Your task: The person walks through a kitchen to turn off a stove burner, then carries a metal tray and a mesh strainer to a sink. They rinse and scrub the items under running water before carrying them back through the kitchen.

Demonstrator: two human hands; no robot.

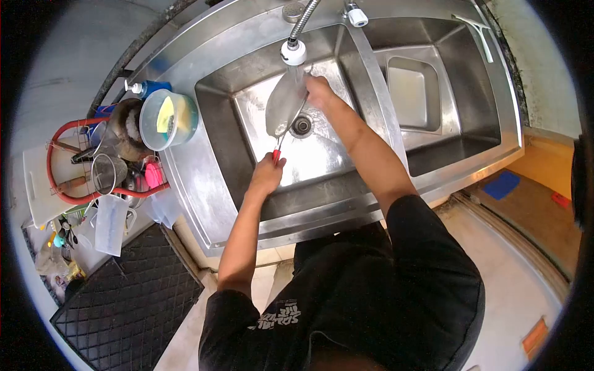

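Under the white faucet head (293,53), a round mesh strainer (284,106) is tilted in the left sink basin (247,148). Water seems to run over its mesh. My left hand (267,175) is closed round the strainer's red handle. Higher up on the right, my right hand (319,91) grips the strainer's far rim; its fingertips are partly hidden. The drain (301,126) lies below the strainer, to its right.
Left of the basin are a clear tub (168,120) with a yellow sponge, a blue bottle (154,88) and a red-rimmed dish rack (80,200) full of kitchenware. The right basin holds a metal tray (413,93); a white squeegee (479,31) lies beyond.
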